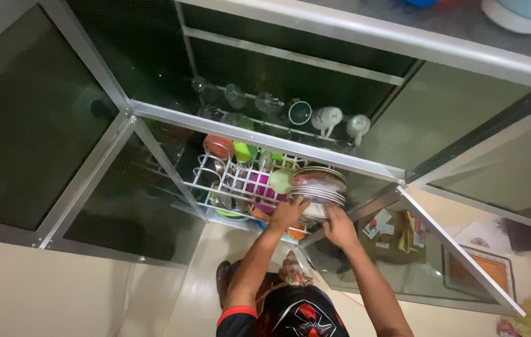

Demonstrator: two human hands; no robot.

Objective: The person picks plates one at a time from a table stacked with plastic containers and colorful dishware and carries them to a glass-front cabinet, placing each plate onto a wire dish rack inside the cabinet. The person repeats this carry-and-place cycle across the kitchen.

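Glass-fronted cabinet [78, 112] with aluminium frames fills my view, its door [440, 262] swung open at the right over the pale floor [41, 293]. On the upper shelf, glasses [234, 95] and mugs [326, 117] sit in a row. Below that, a white wire rack [240, 181] carries colourful cups and bowls, a green cup [281, 181] among them. Beside it sits a stack of plates [320, 184], on the lower shelf, right of the rack. My left hand [287, 212] is curled against the bottom edge of the stack, fingers gripping it. My right hand [339, 226] is under the stack's right side, touching it, though I can't tell how firmly it grips.
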